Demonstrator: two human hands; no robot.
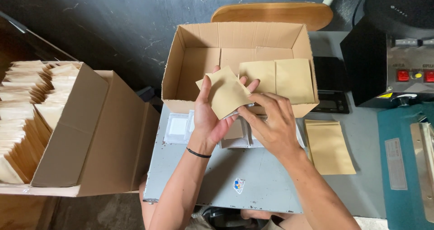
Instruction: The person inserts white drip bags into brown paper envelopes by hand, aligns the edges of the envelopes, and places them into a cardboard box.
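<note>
A grey desk (pixel 253 184) is shown. Off its left edge, a large carton (pixel 81 135) packed with paper pouches is seen. At the far edge an open cardboard box (pixel 190 62) holds two kraft pouches. A flat pouch (pixel 329 146) lies near the right edge. A kraft pouch (pixel 224 92) is held above the desk's middle, supported by the left hand (pixel 209 117) and pinched by the right hand (pixel 271 126); white packets (pixel 177 127), partly hidden, probably lie beneath.

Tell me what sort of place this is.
Probably a small packing workshop. The left hand and right hand hold a kraft pouch over an open carton with more pouches, a second box is packed with them, and a sealing machine stands at right.
</note>
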